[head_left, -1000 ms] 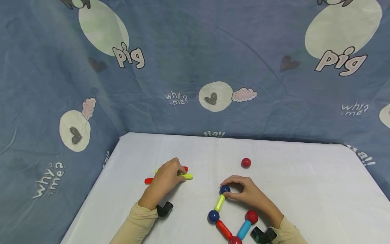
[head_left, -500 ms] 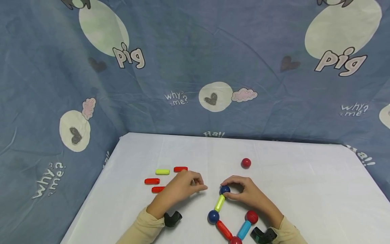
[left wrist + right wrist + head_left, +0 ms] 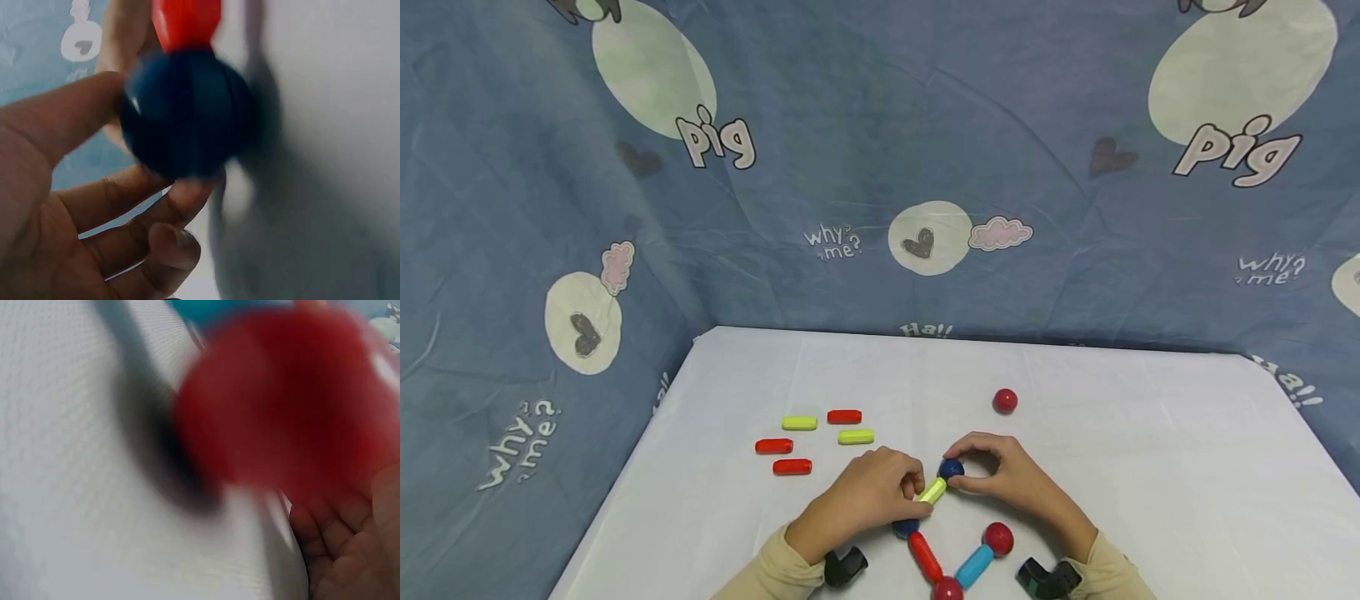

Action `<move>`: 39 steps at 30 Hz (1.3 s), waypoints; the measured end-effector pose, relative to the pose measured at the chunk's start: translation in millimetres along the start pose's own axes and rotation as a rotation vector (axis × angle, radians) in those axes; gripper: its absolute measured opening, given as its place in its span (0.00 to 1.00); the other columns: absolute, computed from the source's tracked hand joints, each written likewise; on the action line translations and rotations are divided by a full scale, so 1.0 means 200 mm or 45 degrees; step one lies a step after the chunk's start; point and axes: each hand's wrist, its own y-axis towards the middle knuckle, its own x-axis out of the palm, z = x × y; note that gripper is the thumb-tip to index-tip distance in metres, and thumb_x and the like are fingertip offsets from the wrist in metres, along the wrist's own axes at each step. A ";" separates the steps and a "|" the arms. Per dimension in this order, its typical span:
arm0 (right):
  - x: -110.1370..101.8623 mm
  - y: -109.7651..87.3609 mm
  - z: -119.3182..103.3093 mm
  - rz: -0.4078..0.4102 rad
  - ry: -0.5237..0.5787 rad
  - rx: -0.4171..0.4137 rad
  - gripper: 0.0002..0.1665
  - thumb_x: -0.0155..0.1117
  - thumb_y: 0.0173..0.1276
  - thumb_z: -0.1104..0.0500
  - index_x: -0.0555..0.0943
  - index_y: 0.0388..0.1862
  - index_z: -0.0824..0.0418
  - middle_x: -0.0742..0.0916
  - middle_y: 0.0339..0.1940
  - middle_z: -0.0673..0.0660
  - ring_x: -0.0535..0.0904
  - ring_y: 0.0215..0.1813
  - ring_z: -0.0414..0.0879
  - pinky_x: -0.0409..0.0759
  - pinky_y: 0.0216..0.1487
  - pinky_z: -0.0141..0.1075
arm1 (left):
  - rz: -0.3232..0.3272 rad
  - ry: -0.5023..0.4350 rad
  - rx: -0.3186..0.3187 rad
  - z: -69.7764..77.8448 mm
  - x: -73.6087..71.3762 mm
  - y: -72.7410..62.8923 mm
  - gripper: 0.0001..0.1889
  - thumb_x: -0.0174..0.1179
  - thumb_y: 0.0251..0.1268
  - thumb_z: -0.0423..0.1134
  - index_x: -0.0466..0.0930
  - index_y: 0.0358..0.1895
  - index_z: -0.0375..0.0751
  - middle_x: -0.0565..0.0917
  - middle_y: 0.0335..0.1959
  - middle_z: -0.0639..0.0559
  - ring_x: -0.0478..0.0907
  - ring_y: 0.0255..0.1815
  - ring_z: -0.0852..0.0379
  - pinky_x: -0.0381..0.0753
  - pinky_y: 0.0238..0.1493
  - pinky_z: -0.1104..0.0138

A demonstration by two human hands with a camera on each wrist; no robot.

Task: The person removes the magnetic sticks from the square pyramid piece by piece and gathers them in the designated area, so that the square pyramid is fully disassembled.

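Note:
A chain of toy building rods and balls lies on the white table. My right hand (image 3: 1007, 471) pinches the dark blue ball (image 3: 951, 470) at its far end between thumb and fingers. My left hand (image 3: 876, 492) pinches the yellow-green rod (image 3: 933, 491) joined to that ball. Below the left hand a second blue ball (image 3: 906, 528) is partly covered; it fills the middle of the left wrist view. From it run a red rod (image 3: 925, 557), a red ball (image 3: 947, 589), a light blue rod (image 3: 974, 567) and another red ball (image 3: 998, 539), blurred in the right wrist view.
Loose red rods (image 3: 792, 467) and yellow-green rods (image 3: 855, 437) lie at the left of the table (image 3: 1150, 433). A single red ball (image 3: 1005, 401) sits farther back. Blue printed cloth (image 3: 865, 167) hangs behind and at the left.
The left hand has left the loose rods, moved right and toward me, and taken hold of the chain's yellow-green rod. The chain's near part has shifted left; the right hand stays.

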 end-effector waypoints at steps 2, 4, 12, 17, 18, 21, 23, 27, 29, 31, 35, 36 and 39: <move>0.00 0.00 0.00 0.007 0.001 -0.006 0.18 0.79 0.62 0.54 0.87 0.50 0.52 0.90 0.45 0.45 0.84 0.48 0.37 0.81 0.57 0.30 | 0.014 0.010 0.012 -0.02 -0.02 0.00 0.08 0.76 0.56 0.47 0.86 0.31 0.52 0.78 0.22 0.66 0.70 0.26 0.67 0.69 0.29 0.72; 0.00 0.00 0.00 0.007 -0.004 0.005 0.19 0.80 0.61 0.53 0.87 0.50 0.50 0.90 0.45 0.45 0.84 0.48 0.38 0.81 0.57 0.31 | 0.037 0.023 0.011 -0.04 -0.04 -0.01 0.06 0.75 0.58 0.45 0.89 0.35 0.51 0.80 0.27 0.65 0.70 0.31 0.67 0.71 0.33 0.71; 0.00 -0.01 0.00 -0.035 0.001 0.057 0.20 0.79 0.62 0.52 0.87 0.53 0.49 0.91 0.49 0.44 0.84 0.53 0.36 0.80 0.62 0.30 | 0.069 -0.014 0.000 -0.07 -0.06 -0.02 0.12 0.76 0.60 0.45 0.91 0.45 0.50 0.82 0.36 0.61 0.70 0.39 0.66 0.74 0.40 0.72; -0.01 -0.01 0.00 -0.042 0.006 0.049 0.20 0.79 0.63 0.52 0.87 0.53 0.50 0.91 0.49 0.44 0.85 0.53 0.36 0.80 0.62 0.30 | 0.058 0.007 0.000 -0.06 -0.05 0.00 0.12 0.77 0.58 0.47 0.90 0.44 0.50 0.82 0.34 0.63 0.71 0.38 0.66 0.75 0.41 0.71; -0.01 -0.01 0.00 -0.042 0.006 0.042 0.19 0.79 0.63 0.52 0.87 0.53 0.50 0.91 0.49 0.45 0.85 0.53 0.36 0.80 0.61 0.30 | 0.058 0.016 0.005 -0.06 -0.05 0.00 0.12 0.77 0.58 0.47 0.90 0.43 0.50 0.82 0.34 0.63 0.71 0.38 0.66 0.75 0.41 0.71; 0.00 -0.01 0.01 -0.038 -0.006 0.016 0.19 0.79 0.61 0.53 0.87 0.51 0.49 0.91 0.48 0.44 0.85 0.52 0.37 0.80 0.60 0.30 | 0.059 0.037 0.021 -0.06 -0.05 0.00 0.12 0.76 0.59 0.47 0.90 0.43 0.50 0.82 0.34 0.63 0.71 0.37 0.66 0.75 0.41 0.71; 0.00 -0.01 0.01 -0.030 -0.013 -0.006 0.18 0.80 0.60 0.53 0.87 0.50 0.49 0.91 0.47 0.45 0.85 0.51 0.37 0.81 0.60 0.31 | 0.059 0.048 0.031 -0.06 -0.05 0.00 0.12 0.76 0.59 0.48 0.90 0.43 0.50 0.82 0.33 0.63 0.71 0.37 0.66 0.74 0.40 0.71; 0.00 -0.01 0.02 -0.009 -0.020 -0.026 0.18 0.81 0.60 0.54 0.87 0.49 0.49 0.91 0.46 0.45 0.85 0.50 0.37 0.81 0.58 0.31 | 0.057 0.061 0.033 -0.06 -0.04 0.00 0.13 0.76 0.60 0.48 0.90 0.45 0.50 0.81 0.34 0.62 0.70 0.37 0.66 0.73 0.40 0.71; 0.00 -0.01 0.02 0.018 -0.038 -0.024 0.18 0.81 0.59 0.54 0.87 0.49 0.49 0.91 0.45 0.44 0.85 0.49 0.37 0.82 0.57 0.31 | 0.046 0.064 0.034 -0.06 -0.04 0.00 0.13 0.76 0.60 0.49 0.90 0.45 0.50 0.81 0.34 0.63 0.70 0.37 0.66 0.74 0.41 0.71; 0.00 -0.01 0.02 0.059 -0.066 -0.012 0.19 0.81 0.58 0.55 0.87 0.48 0.48 0.91 0.44 0.44 0.85 0.48 0.36 0.83 0.56 0.31 | 0.027 0.062 0.040 -0.06 -0.04 0.00 0.12 0.76 0.59 0.48 0.90 0.44 0.52 0.81 0.35 0.63 0.70 0.38 0.67 0.74 0.42 0.70; 0.00 -0.01 0.02 0.154 -0.085 0.001 0.20 0.82 0.57 0.59 0.87 0.48 0.49 0.91 0.43 0.43 0.85 0.46 0.34 0.84 0.53 0.30 | -0.008 0.040 0.056 -0.06 -0.04 0.00 0.10 0.76 0.59 0.48 0.90 0.42 0.54 0.82 0.35 0.65 0.71 0.39 0.67 0.75 0.45 0.70; 0.00 -0.01 0.01 0.176 -0.075 -0.017 0.20 0.82 0.57 0.60 0.87 0.48 0.50 0.91 0.43 0.44 0.85 0.45 0.35 0.84 0.52 0.30 | -0.010 0.033 0.056 -0.06 -0.04 0.00 0.10 0.76 0.59 0.48 0.90 0.42 0.54 0.82 0.35 0.65 0.71 0.39 0.67 0.75 0.45 0.70; -0.02 0.00 0.00 0.254 -0.020 -0.101 0.20 0.81 0.57 0.64 0.88 0.48 0.54 0.91 0.43 0.49 0.86 0.43 0.37 0.86 0.50 0.32 | -0.007 0.024 0.061 -0.06 -0.04 0.00 0.10 0.76 0.60 0.48 0.90 0.42 0.53 0.82 0.35 0.65 0.71 0.39 0.67 0.75 0.45 0.71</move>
